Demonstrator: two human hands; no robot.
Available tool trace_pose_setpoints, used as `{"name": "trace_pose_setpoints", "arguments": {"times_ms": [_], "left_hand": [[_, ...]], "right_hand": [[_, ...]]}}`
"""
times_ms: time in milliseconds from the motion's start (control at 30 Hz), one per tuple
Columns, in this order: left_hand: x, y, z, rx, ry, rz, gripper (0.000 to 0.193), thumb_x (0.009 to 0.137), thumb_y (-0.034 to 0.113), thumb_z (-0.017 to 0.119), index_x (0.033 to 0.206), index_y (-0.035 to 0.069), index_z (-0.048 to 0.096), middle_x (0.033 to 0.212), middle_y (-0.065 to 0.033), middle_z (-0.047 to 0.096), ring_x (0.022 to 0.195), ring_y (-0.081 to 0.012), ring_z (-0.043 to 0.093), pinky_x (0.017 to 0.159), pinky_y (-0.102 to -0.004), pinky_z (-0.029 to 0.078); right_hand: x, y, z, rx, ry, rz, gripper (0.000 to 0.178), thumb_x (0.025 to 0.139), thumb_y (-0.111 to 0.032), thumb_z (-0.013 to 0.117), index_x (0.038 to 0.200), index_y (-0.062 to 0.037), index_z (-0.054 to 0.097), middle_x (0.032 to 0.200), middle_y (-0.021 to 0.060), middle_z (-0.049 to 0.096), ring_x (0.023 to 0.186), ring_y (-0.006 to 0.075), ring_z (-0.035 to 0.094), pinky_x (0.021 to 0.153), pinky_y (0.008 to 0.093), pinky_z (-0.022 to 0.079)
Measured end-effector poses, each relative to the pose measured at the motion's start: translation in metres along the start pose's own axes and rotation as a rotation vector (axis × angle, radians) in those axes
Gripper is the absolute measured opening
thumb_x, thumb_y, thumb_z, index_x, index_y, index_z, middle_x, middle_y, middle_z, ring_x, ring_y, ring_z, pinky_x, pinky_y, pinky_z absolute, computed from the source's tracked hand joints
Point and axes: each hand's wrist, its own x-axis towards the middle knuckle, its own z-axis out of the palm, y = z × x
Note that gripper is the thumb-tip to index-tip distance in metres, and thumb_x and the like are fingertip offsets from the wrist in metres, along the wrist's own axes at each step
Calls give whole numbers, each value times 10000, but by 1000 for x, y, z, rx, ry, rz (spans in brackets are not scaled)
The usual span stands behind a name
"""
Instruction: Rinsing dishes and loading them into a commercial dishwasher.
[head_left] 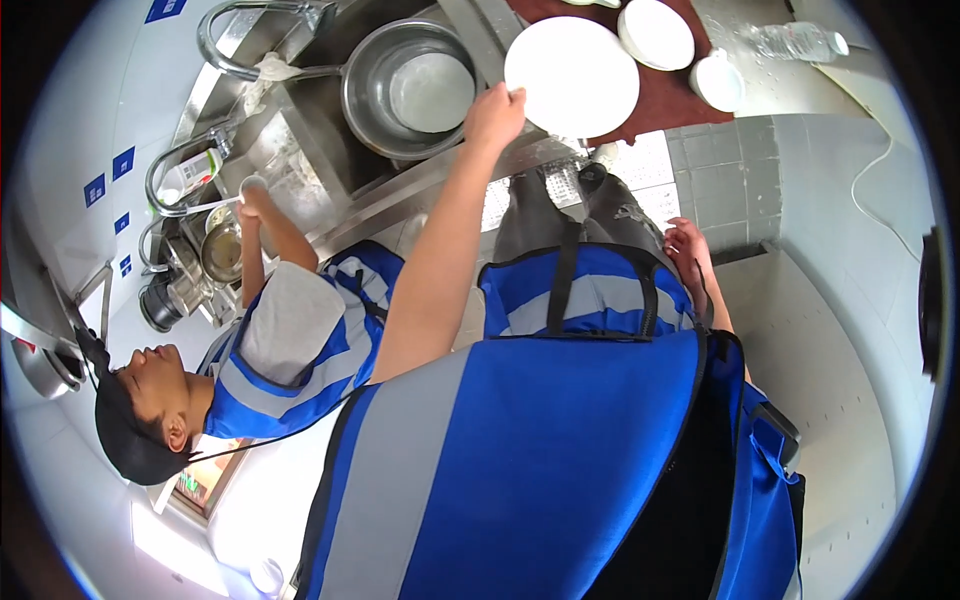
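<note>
My left arm reaches out to a round white plate [572, 77], and my left hand [497, 115] is closed on its left edge. The plate is at the edge of a dark red cloth [645, 97] beside the sink. A white bowl [657, 33] and a white cup [718, 82] sit to its right. To the left of this hand, a metal pot [362, 95] in the sink has a round whitish thing inside, perhaps a plate. My right hand [688, 245] hangs by my right leg, fingers loosely bent and apart, holding nothing.
A co-worker [290, 310] in a blue vest stands at my left, hands over another sink basin [295, 165]. Curved taps [205, 45] rise along the wall. A transparent plastic bottle [795, 42] lies on the counter at right, near a white cable [868, 190].
</note>
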Motion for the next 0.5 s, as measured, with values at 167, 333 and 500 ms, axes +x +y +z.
{"name": "trace_pose_setpoints", "arguments": {"times_ms": [167,333,500], "left_hand": [[10,-42,-6,-370,18,-20,368,861,354,480,847,-8,545,733,-139,585,664,-206,596,599,-323,474],[56,-155,-16,-647,77,-266,180,823,170,529,917,19,558,743,-78,583,637,-134,582,536,-238,457],[105,-259,-3,-644,56,-502,250,770,129,577,978,-5,536,834,-82,590,693,-130,569,568,-242,455]], "right_hand": [[-3,10,3,-81,45,29,285,799,-293,531,972,-67,515,708,40,517,603,124,480,558,247,381],[-4,18,6,-191,178,72,216,803,-287,540,932,-113,537,682,1,513,575,66,460,515,188,336],[-11,40,3,-239,293,121,118,822,-213,527,889,-116,539,666,-25,507,563,34,443,485,152,300]]}}
